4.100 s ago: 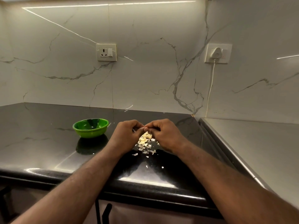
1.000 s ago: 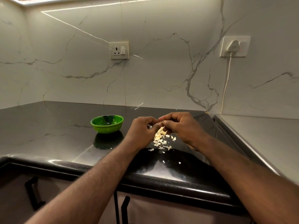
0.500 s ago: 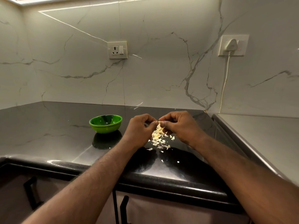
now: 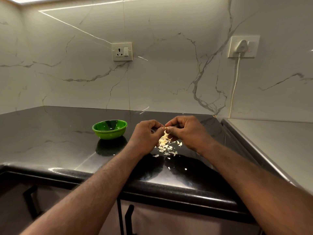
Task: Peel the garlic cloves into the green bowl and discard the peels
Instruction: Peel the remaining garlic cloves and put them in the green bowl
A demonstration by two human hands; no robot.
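The bowl (image 4: 109,131) left of centre is bright green, darker in its hollow. The table (image 4: 50,133) is glossy black with faint pale veins. The peels (image 4: 166,146) at centre are pale cream-yellow. The wall (image 4: 169,73) is white marble with grey veining. The socket (image 4: 122,51), plug (image 4: 241,46) and cord (image 4: 236,78) are white, with a red dot beside the plug. Along the bottom, black handles (image 4: 128,216) stand on dull pinkish-beige cabinet fronts (image 4: 169,223).

Black countertop (image 4: 50,146), green bowl (image 4: 109,129), garlic peels (image 4: 166,148)
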